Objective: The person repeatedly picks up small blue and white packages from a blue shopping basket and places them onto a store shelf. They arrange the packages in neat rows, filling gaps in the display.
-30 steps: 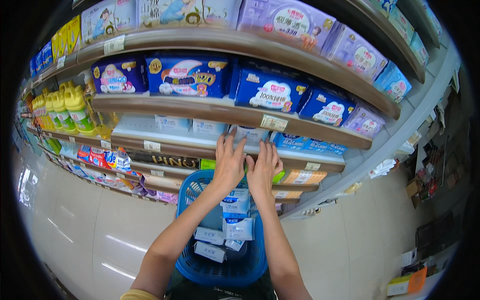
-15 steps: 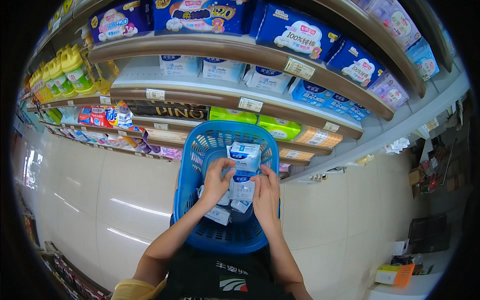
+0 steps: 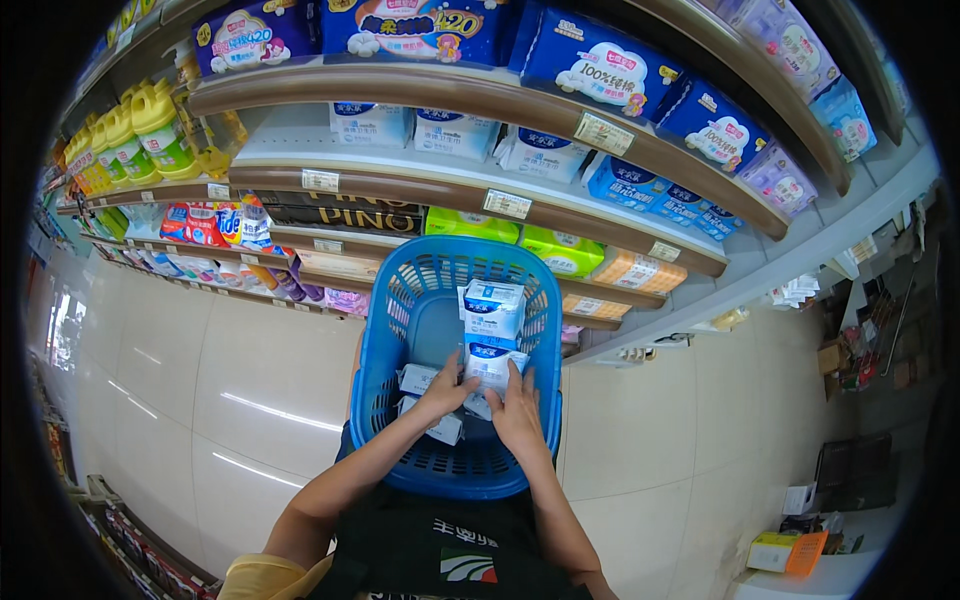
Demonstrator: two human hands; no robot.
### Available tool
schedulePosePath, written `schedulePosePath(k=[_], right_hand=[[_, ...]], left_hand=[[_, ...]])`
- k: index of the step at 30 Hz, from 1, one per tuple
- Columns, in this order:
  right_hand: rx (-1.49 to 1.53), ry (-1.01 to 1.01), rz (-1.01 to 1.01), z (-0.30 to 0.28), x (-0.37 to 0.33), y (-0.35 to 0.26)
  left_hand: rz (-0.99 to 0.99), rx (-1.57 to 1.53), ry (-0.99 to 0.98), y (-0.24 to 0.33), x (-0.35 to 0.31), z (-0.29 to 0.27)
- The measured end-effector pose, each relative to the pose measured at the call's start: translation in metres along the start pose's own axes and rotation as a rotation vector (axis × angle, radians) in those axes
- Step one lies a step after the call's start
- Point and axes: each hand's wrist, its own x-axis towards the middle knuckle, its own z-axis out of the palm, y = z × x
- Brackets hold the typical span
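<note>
A blue plastic basket (image 3: 375,385) hangs in front of me, holding several white-and-blue tissue packs. My left hand (image 3: 445,390) and my right hand (image 3: 520,415) are both down inside it, closed around one pack (image 3: 490,368) in the middle. Another pack (image 3: 492,310) stands upright against the basket's far wall. Flat packs (image 3: 415,378) lie at the left of the basket floor, partly under my left hand.
Store shelves (image 3: 470,100) curve across the top with tissue packs, blue wrapped bundles and yellow-green detergent bottles (image 3: 150,125) at the left. A pale tiled floor (image 3: 230,380) spreads below. Boxes and clutter (image 3: 800,545) sit at the lower right.
My hands came down from the shelf with a tissue pack and lowered it into the basket. The view has tilted down, so the basket fills more of the middle.
</note>
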Motion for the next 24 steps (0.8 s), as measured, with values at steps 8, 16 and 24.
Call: schedulePosePath(k=[8,16,24], right_hand=[[0.004,0.038,-0.08,0.007,-0.003,0.003],[0.05,0.176,-0.159,-0.033,-0.018,-0.038],[0.28,0.4,-0.523,-0.073,-0.004,-0.094]], left_hand=[[0.064,-0.008,0.013,-0.004,-0.006,-0.004],[0.385,0.201,0.229,0.012,-0.037,-0.005],[0.757,0.041,0.464,0.111,-0.07,-0.027]])
